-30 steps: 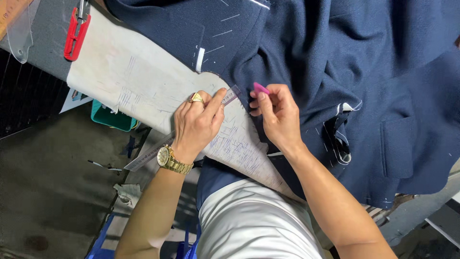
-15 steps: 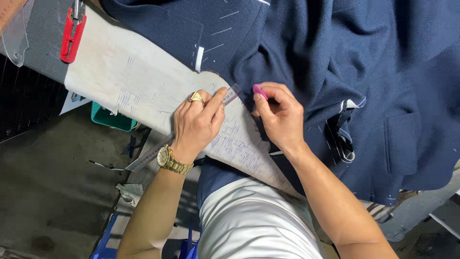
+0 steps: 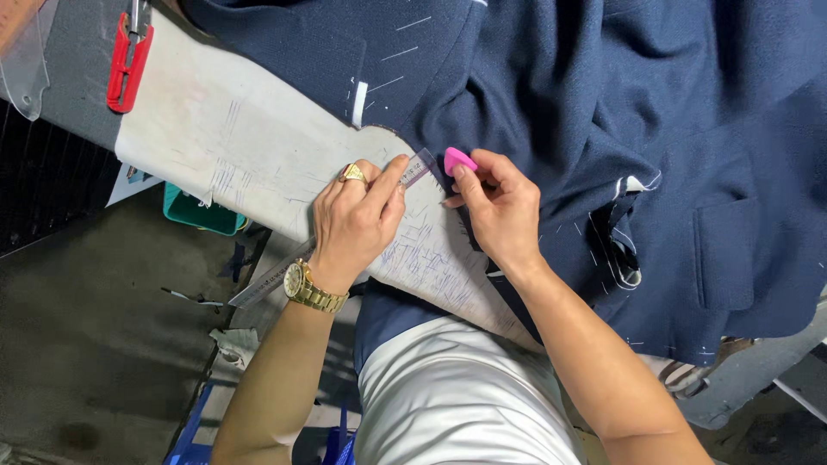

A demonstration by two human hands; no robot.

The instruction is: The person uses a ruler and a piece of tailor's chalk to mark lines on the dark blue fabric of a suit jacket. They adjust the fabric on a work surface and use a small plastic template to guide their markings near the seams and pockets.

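My left hand (image 3: 355, 215), with a gold ring and gold watch, presses a clear ruler (image 3: 419, 165) flat against the edge of a navy jacket (image 3: 603, 112). The ruler runs under my hand toward my wrist, and its tip pokes out past my fingers. My right hand (image 3: 493, 207) pinches a pink tailor's chalk (image 3: 458, 160) right beside the ruler's tip, at the jacket's edge. The jacket lies over a white padded board (image 3: 250, 146) marked with pen lines, and white basting stitches show on the cloth.
A red clip (image 3: 127, 65) grips the board's far left end. A clear curved template (image 3: 24, 65) lies at the top left. A teal bin (image 3: 200, 215) sits below the board. The jacket's pocket flap (image 3: 728, 250) is at the right.
My right hand has shifted slightly left with the chalk, closer to the ruler's tip. My left hand has stayed pressed on the ruler.
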